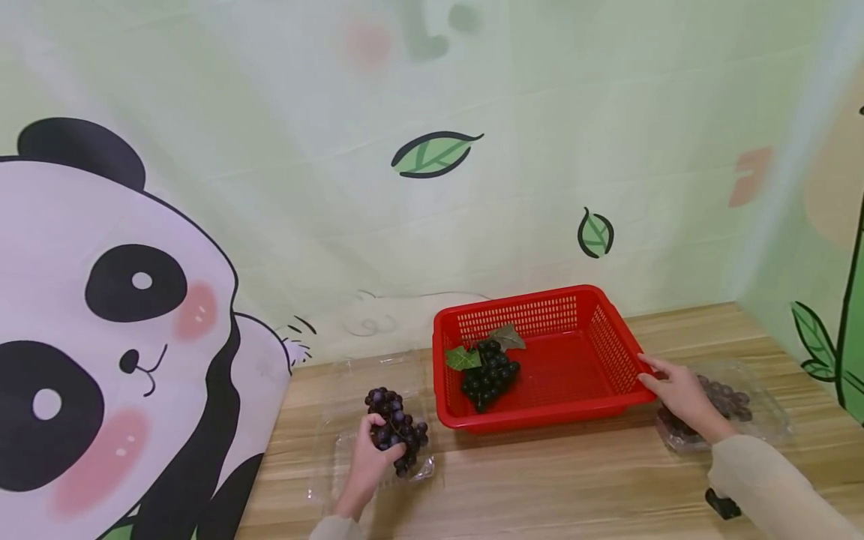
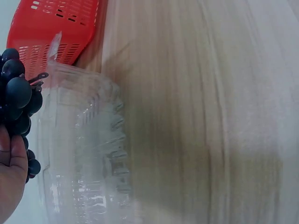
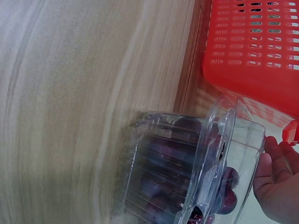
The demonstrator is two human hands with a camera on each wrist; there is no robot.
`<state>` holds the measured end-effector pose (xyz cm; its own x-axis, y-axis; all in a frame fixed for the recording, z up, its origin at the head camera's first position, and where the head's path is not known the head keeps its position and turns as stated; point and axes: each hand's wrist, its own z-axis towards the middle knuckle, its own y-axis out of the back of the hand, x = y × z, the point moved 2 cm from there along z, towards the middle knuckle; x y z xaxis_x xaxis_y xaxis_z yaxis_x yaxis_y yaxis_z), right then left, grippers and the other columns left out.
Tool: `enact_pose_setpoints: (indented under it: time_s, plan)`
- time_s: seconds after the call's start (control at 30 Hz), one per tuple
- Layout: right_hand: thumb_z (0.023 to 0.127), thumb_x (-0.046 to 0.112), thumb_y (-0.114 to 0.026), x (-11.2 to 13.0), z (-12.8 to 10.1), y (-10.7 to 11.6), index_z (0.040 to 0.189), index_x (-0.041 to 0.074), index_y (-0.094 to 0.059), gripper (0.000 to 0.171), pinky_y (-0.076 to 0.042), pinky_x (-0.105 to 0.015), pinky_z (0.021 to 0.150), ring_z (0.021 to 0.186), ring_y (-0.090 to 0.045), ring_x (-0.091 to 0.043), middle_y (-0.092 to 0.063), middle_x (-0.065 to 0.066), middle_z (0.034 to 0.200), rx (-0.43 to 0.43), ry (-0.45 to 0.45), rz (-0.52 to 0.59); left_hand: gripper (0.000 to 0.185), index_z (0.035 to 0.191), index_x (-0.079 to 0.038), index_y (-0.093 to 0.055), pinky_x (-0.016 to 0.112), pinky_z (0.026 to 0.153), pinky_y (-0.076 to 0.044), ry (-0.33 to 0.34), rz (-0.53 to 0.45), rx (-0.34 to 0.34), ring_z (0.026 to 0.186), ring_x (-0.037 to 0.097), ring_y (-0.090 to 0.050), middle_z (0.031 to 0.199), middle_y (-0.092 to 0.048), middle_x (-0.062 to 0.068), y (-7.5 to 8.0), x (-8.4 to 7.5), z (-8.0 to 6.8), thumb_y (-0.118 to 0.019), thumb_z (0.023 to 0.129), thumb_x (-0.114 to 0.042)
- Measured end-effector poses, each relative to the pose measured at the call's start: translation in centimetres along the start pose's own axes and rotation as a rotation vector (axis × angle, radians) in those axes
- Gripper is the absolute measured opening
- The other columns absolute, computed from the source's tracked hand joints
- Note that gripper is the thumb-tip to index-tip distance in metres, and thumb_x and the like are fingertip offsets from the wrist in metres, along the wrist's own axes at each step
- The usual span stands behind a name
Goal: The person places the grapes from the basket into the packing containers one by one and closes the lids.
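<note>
My left hand (image 1: pixel 367 457) grips a bunch of dark purple grapes (image 1: pixel 394 424) above a clear plastic box (image 1: pixel 344 442). In the left wrist view the same grapes (image 2: pixel 16 93) are at the left edge, with curled fingers below them. Beside the box stands a red plastic basket (image 1: pixel 540 414) with slotted walls. Inside its left part lies another dark grape bunch (image 1: pixel 489 375) with leaves. My right hand (image 1: pixel 682 394) holds the basket's right rim between thumb and fingers; in the right wrist view part of that hand (image 3: pixel 280 186) shows at the right edge.
Right of the basket, partly under my right forearm, sits a clear plastic box (image 3: pixel 161 163) with purple grapes in it. A wood-grain table (image 1: pixel 540 487) carries everything. Behind it hangs a pale green backdrop (image 1: pixel 304 187) printed with a panda and leaves.
</note>
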<state>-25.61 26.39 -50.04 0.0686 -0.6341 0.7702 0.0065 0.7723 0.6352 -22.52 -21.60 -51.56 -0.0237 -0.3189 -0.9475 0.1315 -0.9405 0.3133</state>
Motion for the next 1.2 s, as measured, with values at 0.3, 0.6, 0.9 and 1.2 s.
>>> enact_pose_setpoints:
  time_s: [0.3,0.6,0.9,1.2]
  plan:
    - [0.091,0.025,-0.046,-0.1,0.0,0.0,0.131,-0.006,-0.035,0.052,-0.047,-0.024,0.061,0.091,-0.056,-0.036,-0.045,-0.035,0.119,-0.004,0.002,0.0,0.051,0.101,-0.001,-0.037,0.027,0.079,-0.043,-0.009,0.018,-0.075,0.098,0.027,-0.052,0.109,-0.049,0.02,0.0,0.0,-0.8,-0.067,0.06,0.006]
    - [0.091,0.027,-0.046,0.0,-0.1,0.0,0.132,-0.006,-0.034,0.053,-0.049,-0.028,0.062,0.092,-0.056,-0.037,-0.044,-0.035,0.121,0.005,-0.007,0.01,0.051,0.102,-0.003,-0.038,0.035,0.08,-0.044,0.029,0.055,-0.14,0.099,0.031,-0.051,0.108,-0.049,0.021,0.6,0.7,-1.2,-0.068,0.06,0.003]
    - [0.091,0.025,-0.046,0.0,-0.1,0.0,0.132,-0.005,-0.034,0.052,-0.05,-0.032,0.065,0.094,-0.055,-0.039,-0.042,-0.035,0.123,0.003,-0.012,0.006,0.052,0.103,-0.004,-0.038,0.037,0.084,-0.042,0.059,0.039,-0.073,0.104,0.032,-0.05,0.114,-0.048,0.022,0.2,1.4,-0.7,-0.068,0.06,0.002]
    - [0.091,0.025,-0.046,-0.1,0.0,0.0,0.132,-0.005,-0.034,0.052,-0.05,-0.029,0.064,0.094,-0.055,-0.038,-0.043,-0.035,0.122,-0.002,-0.014,0.003,0.051,0.101,-0.002,-0.039,0.031,0.08,-0.041,0.042,0.03,-0.003,0.1,0.029,-0.05,0.112,-0.047,0.021,-0.2,1.6,0.1,-0.065,0.058,0.006]
